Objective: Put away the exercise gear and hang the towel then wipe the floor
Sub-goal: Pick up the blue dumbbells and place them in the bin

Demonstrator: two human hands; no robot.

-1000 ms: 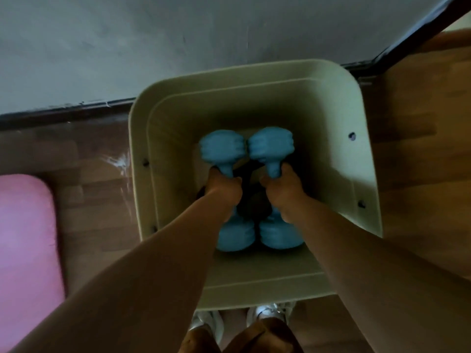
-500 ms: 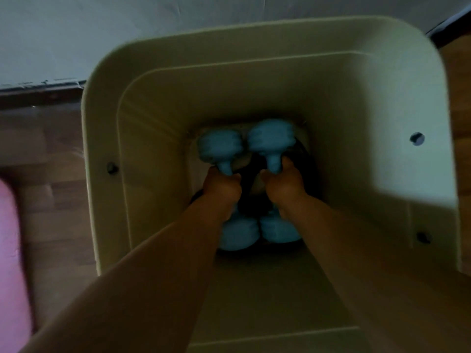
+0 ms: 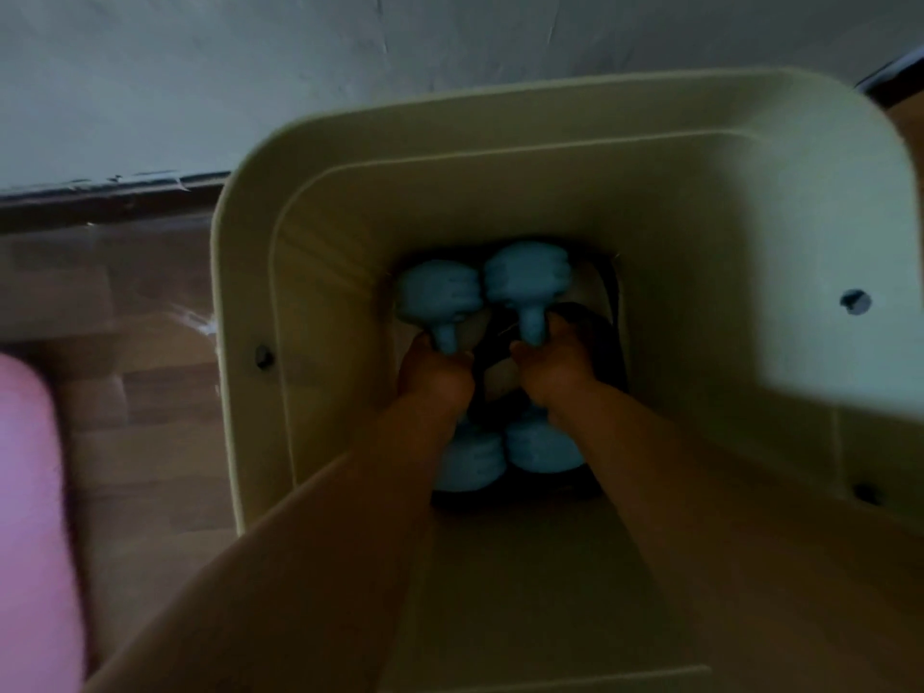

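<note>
Wooden floor (image 3: 125,442) (pale wall (image 3: 350,67) behind), beige bin (image 3: 500,142)

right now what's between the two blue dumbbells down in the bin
In the head view, a narrow gap separates the left dumbbell from the right dumbbell. Something dark at the bin's bottom shows through it; too dim to identify.

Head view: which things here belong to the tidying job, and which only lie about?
Job:
- left blue dumbbell, gripped by left hand
- right blue dumbbell, gripped by right hand
- beige plastic bin
- pink mat, likely gear too

Lying about:
- dark item under the dumbbells, unclear
</note>
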